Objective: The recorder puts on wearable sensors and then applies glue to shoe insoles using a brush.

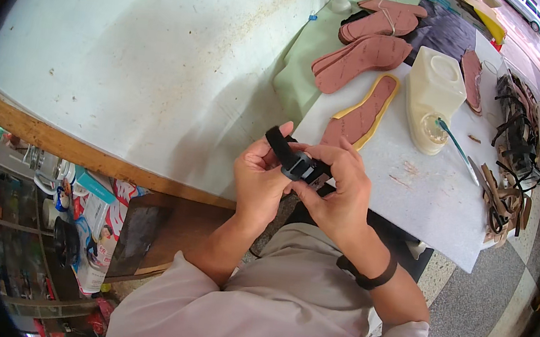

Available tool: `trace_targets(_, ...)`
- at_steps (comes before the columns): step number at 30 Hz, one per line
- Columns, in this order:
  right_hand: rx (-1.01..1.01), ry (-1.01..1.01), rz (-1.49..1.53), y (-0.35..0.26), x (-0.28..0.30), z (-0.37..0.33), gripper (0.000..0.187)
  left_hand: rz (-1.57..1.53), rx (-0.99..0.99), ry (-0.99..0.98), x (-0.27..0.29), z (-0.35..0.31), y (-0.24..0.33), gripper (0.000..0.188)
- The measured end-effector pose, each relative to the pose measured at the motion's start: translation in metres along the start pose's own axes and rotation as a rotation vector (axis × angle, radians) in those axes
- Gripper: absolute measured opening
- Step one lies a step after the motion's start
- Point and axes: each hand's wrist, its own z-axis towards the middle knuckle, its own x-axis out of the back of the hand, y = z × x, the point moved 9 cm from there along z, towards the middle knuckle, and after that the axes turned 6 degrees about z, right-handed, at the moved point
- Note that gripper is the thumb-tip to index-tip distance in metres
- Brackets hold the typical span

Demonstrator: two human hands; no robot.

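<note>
Now left hand [258,182] and right hand [345,189] grasp a black strap [277,144] between them!
From my remote seat I see its long axis lean up-left from the dark block [296,165], raised end nearer the left hand.

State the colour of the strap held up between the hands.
The strap is black; it shows best in the head view.

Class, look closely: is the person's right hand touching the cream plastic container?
Apart. In the head view, bare white board shows plainly between the right hand and the cream plastic container.
</note>
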Motion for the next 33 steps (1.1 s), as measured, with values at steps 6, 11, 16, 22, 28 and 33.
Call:
trace_targets(6,0.073,0.003,-0.206,0.007,0.0,-0.004,0.042,-0.117,0.039,-0.022,-0.006,0.004,-0.014,0.059)
trace_targets(11,0.046,0.013,-0.179,0.0,0.0,-0.004,0.035,-0.076,0.03,-0.033,0.001,0.012,-0.016,0.068)
trace_targets(16,0.038,-0.02,-0.175,-0.003,-0.006,-0.012,0.041,-0.148,0.06,0.017,-0.006,0.008,-0.004,0.064)
trace_targets(22,0.026,-0.037,-0.159,-0.002,-0.008,-0.021,0.045,-0.083,0.013,0.028,-0.006,0.004,-0.005,0.049)
trace_targets(28,0.039,-0.044,-0.117,0.002,-0.003,-0.018,0.056,0.02,0.023,-0.287,-0.036,-0.001,0.002,0.064)
trace_targets(33,-0.145,-0.175,0.214,0.016,-0.018,-0.017,0.028,-0.047,0.113,-0.268,-0.023,-0.002,-0.004,0.061)
